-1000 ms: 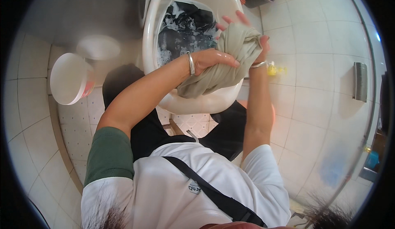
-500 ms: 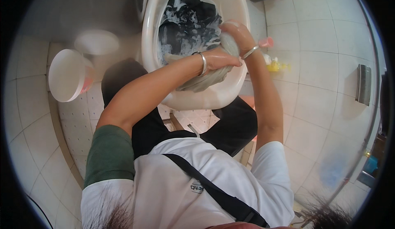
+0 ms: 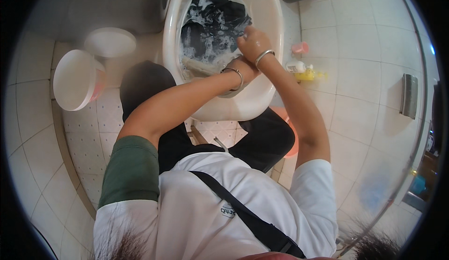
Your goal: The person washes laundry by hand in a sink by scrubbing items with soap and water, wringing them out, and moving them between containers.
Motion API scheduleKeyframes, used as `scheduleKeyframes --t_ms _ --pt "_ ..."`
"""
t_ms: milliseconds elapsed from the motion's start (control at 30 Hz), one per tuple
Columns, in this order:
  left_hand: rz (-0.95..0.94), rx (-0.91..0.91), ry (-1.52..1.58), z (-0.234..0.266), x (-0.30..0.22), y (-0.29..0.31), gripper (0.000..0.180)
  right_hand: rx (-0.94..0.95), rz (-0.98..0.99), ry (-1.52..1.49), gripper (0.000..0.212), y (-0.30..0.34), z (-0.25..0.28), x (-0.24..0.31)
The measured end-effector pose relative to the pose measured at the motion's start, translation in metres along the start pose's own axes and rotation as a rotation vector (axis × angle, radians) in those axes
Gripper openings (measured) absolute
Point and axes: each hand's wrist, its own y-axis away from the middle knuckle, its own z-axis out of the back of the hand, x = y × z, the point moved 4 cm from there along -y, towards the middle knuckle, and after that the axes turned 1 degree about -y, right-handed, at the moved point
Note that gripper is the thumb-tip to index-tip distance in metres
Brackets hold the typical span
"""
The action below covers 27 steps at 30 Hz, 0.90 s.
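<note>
Both my hands are over the near right part of a white tub (image 3: 276, 7). My left hand (image 3: 245, 67) is closed on a pale grey cloth (image 3: 201, 67), which trails into the suds on the left and shows beneath my wrist; its fingertips are partly hidden. Just above it, my right hand (image 3: 255, 43) is curled into a fist, its wrist crossing close to the left hand. Whatever it grips, if anything, is hidden. Dark wet fabric (image 3: 217, 19) lies in foamy water at the far side of the tub. Each wrist wears a silver bangle.
On the left stand a white bucket (image 3: 75, 80) and a round white lid or basin (image 3: 111, 42). To the tub's right are a pink cup (image 3: 300, 48), a white bottle (image 3: 295, 67) and a yellow bottle (image 3: 309, 75). An orange-pink basin (image 3: 291, 138) is partly behind my knee.
The pale cloth, bunched up between both hands before, now hangs lower into the tub. My right hand has turned over into a fist and shifted left; my left hand stays near the same spot.
</note>
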Motion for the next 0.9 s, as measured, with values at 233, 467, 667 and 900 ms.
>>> scheduleKeyframes --t_ms 233,467,667,900 --pt "0.272 0.013 0.549 0.042 -0.012 0.016 0.042 -0.031 -0.199 -1.304 0.060 0.051 -0.002 -0.048" --pt "0.329 0.067 0.943 0.025 -0.008 -0.006 0.061 0.130 -0.051 -1.472 0.043 0.096 -0.040 -0.034" --pt "0.117 0.421 0.920 0.040 -0.026 0.000 0.047 -0.143 -0.092 -1.537 0.022 0.084 -0.029 -0.036" --pt "0.114 0.116 0.851 0.095 -0.010 -0.006 0.077 -0.230 -0.022 -1.573 0.018 0.068 0.043 -0.058"
